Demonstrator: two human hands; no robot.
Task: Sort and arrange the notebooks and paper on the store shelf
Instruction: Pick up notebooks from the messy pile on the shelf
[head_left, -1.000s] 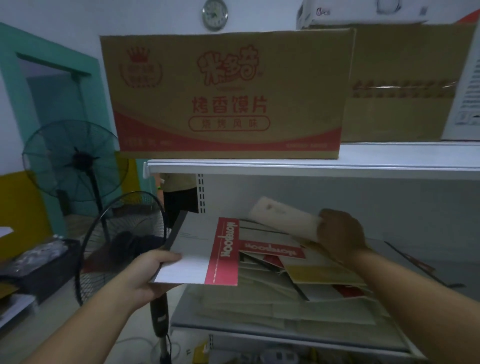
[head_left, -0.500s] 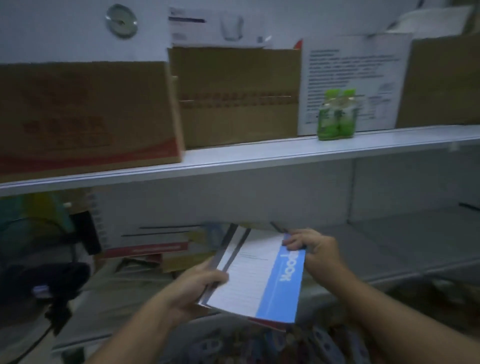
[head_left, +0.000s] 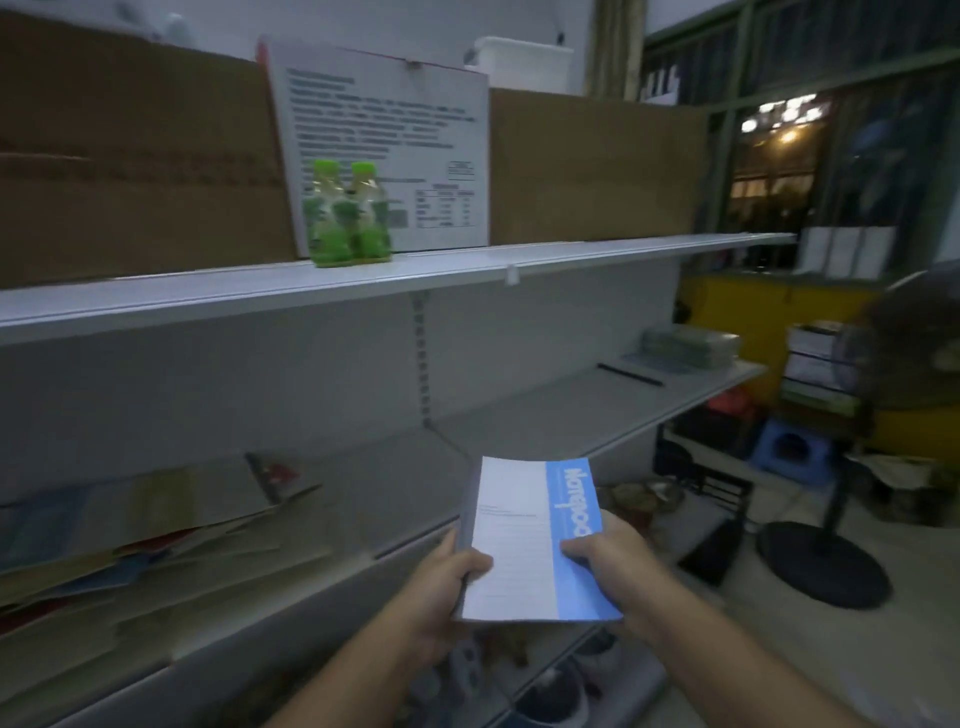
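I hold a small stack of notebooks (head_left: 524, 540) in front of the middle shelf (head_left: 519, 431); the top one is white with a blue "Notebook" band. My left hand (head_left: 441, 587) grips its left edge and my right hand (head_left: 608, 561) grips the blue right side, thumb on the cover. A messy pile of notebooks and paper (head_left: 145, 530) lies on the shelf to the left. At the shelf's far right end sits another small stack (head_left: 685, 345) beside a dark pen (head_left: 631, 374).
The upper shelf (head_left: 363, 275) carries cardboard boxes (head_left: 130, 166), a white printed box (head_left: 384, 140) and two green bottles (head_left: 348, 213). To the right stand a floor fan (head_left: 852, 499), a blue stool (head_left: 789, 447) and a yellow counter (head_left: 753, 322). Goods lie on the bottom shelf.
My view swung right from the messy pile to the bare shelf section. Both hands took the blue-banded notebooks along, now held farther right and turned upright.
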